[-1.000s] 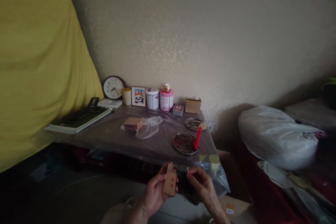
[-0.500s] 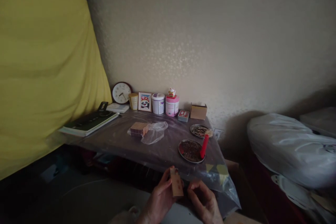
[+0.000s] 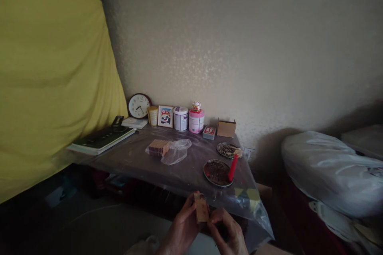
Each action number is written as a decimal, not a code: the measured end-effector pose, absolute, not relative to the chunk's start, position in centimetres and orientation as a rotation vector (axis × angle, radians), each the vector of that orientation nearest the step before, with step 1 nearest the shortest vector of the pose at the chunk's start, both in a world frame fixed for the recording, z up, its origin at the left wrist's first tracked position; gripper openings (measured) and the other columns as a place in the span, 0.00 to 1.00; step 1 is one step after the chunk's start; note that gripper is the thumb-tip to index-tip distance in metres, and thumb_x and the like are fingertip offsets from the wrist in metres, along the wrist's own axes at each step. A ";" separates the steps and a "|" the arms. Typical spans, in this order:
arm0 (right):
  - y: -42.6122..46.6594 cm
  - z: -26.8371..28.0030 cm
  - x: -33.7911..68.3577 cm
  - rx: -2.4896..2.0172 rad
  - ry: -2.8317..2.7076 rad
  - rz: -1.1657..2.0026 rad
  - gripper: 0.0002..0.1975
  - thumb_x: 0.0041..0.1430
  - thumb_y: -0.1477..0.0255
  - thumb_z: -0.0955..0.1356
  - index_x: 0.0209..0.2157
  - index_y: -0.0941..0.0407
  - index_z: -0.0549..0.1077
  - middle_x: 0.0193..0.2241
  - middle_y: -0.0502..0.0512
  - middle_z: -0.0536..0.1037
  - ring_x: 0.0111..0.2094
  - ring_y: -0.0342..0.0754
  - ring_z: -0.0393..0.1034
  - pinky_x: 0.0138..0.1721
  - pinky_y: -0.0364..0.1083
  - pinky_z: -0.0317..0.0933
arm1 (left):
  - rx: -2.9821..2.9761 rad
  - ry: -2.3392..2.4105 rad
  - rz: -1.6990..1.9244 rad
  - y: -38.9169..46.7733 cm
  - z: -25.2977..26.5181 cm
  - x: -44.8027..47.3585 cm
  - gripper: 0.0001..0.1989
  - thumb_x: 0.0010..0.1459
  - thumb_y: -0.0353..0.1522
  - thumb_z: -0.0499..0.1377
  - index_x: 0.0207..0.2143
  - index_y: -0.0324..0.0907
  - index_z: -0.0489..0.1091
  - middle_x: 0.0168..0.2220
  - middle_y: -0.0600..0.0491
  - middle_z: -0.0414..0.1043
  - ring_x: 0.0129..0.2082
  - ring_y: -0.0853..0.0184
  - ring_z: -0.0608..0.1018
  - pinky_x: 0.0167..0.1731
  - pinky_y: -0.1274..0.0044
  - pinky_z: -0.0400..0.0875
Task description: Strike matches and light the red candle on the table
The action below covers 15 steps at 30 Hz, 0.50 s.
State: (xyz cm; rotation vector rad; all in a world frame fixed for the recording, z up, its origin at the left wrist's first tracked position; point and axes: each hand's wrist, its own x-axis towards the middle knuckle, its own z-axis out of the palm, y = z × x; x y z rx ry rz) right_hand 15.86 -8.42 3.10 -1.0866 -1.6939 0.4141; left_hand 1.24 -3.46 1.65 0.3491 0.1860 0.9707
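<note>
Matchbox (image 3: 202, 210): slim, tan cardboard, faint reddish print on the broad face. Sat in the left hand (image 3: 182, 223), long axis near upright in view, top leaning slightly left, printed face toward the camera. Far end was partly open, dark reddish match heads (image 3: 202, 196) showing there. Held in front of the tabletop (image 3: 185, 171) near edge, closer to its right front corner than its left. Lower right side was right by the right hand (image 3: 229, 231) fingertips; contact unclear.

I've brought my right hand (image 3: 227, 229) in from off to one side, so its fingertips (image 3: 211, 223) now meet the matchbox (image 3: 201, 209) in my left hand (image 3: 182, 224).
</note>
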 end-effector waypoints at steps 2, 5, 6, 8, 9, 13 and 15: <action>-8.3 2.8 15.9 -1.098 -1.689 0.397 0.04 0.58 0.69 0.65 0.30 0.54 0.67 0.26 0.51 0.73 0.28 0.44 0.70 0.31 0.40 0.65 | 0.380 0.182 0.957 -3.4 1.4 1.4 0.09 0.55 0.29 0.56 0.40 0.44 0.71 0.37 0.50 0.73 0.39 0.65 0.74 0.40 0.73 0.64; -8.2 2.5 15.9 -1.164 -1.680 0.385 0.06 0.59 0.68 0.65 0.29 0.55 0.67 0.26 0.50 0.73 0.28 0.44 0.70 0.31 0.40 0.65 | 0.449 0.193 0.952 -3.3 1.2 1.6 0.08 0.58 0.30 0.54 0.38 0.43 0.71 0.36 0.50 0.73 0.37 0.66 0.73 0.38 0.74 0.64; -8.2 2.5 15.9 -1.188 -1.682 0.380 0.06 0.59 0.68 0.65 0.29 0.55 0.67 0.26 0.50 0.73 0.28 0.44 0.70 0.31 0.39 0.65 | 0.474 0.211 0.961 -3.2 1.1 1.7 0.08 0.58 0.31 0.53 0.37 0.42 0.71 0.36 0.50 0.73 0.37 0.66 0.73 0.37 0.74 0.64; -8.2 2.6 15.9 -1.213 -1.684 0.360 0.07 0.59 0.68 0.65 0.29 0.55 0.67 0.25 0.50 0.73 0.27 0.43 0.70 0.30 0.39 0.64 | 0.527 0.261 0.988 -3.1 0.9 1.8 0.08 0.58 0.31 0.53 0.34 0.41 0.72 0.34 0.51 0.73 0.35 0.67 0.72 0.36 0.74 0.64; -8.2 2.7 15.9 -1.214 -1.679 0.345 0.07 0.59 0.68 0.64 0.28 0.55 0.67 0.25 0.49 0.73 0.27 0.43 0.70 0.29 0.38 0.64 | 0.552 0.287 1.002 -3.0 0.8 1.9 0.08 0.58 0.31 0.53 0.33 0.41 0.72 0.33 0.51 0.72 0.34 0.67 0.72 0.36 0.74 0.64; -8.1 3.0 15.7 -1.211 -1.652 0.296 0.09 0.59 0.67 0.64 0.27 0.56 0.67 0.24 0.49 0.73 0.25 0.42 0.69 0.28 0.38 0.64 | 0.611 0.365 1.046 -3.0 0.4 2.1 0.07 0.58 0.33 0.54 0.37 0.43 0.70 0.32 0.53 0.73 0.34 0.68 0.72 0.37 0.74 0.64; -8.1 3.1 15.6 -1.214 -1.649 0.276 0.09 0.59 0.67 0.64 0.27 0.56 0.67 0.23 0.49 0.73 0.24 0.42 0.69 0.27 0.38 0.64 | 0.647 0.408 1.068 -3.0 0.4 2.1 0.07 0.57 0.33 0.55 0.38 0.45 0.69 0.33 0.54 0.73 0.34 0.68 0.73 0.37 0.74 0.64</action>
